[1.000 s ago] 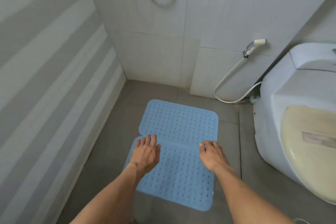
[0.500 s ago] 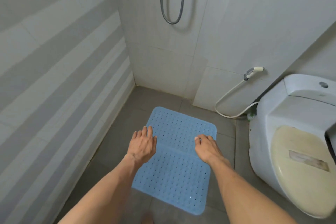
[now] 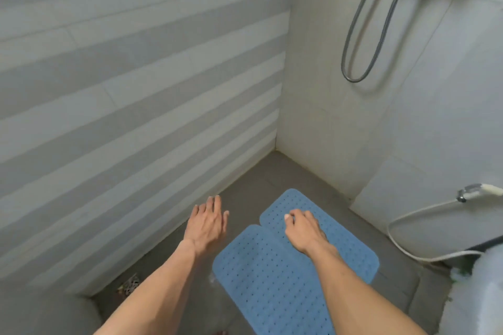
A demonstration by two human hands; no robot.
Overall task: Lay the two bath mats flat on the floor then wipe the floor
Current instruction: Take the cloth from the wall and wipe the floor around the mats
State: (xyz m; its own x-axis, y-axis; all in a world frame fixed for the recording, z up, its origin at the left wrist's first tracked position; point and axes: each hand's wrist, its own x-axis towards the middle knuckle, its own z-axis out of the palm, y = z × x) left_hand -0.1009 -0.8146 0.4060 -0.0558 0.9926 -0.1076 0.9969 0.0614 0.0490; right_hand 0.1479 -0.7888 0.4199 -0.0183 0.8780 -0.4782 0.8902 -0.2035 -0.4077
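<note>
Under the right hand, both bath mats lie partly hidden.

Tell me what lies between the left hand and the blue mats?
In the head view, only bare grey floor lies between the left hand and the blue mats.

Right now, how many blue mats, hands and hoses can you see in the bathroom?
Blue bath mats: 2, the near mat and the far mat
Hands: 2, the left hand and the right hand
Hoses: 2, the shower hose and the sprayer hose
Total: 6
</note>
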